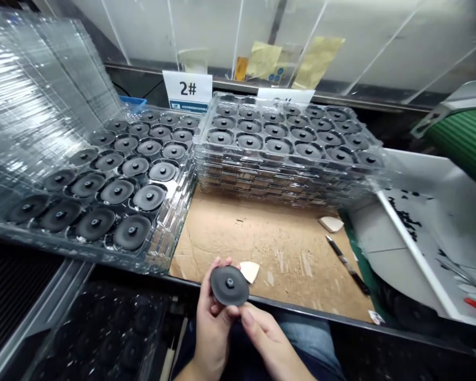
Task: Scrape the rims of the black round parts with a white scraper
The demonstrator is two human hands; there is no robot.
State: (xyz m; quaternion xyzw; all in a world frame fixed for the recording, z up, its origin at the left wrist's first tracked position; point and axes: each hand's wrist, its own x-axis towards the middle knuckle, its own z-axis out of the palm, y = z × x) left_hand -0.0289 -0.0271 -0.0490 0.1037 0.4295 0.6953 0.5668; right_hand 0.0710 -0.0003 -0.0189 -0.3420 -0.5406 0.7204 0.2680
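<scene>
A round black disc with a small raised hub at its centre is held near the front edge of the table. My left hand grips it from the left, fingers behind and thumb at its lower rim. The thumb and fingers of my right hand are closed at the disc's lower right rim. Just behind the disc, a pale wedge-shaped pad lies on the brown board.
Stacked clear trays of black discs stand at the left, with another stack at the back. On the board's right lie a pen and another pad. A white bin holds small black pieces.
</scene>
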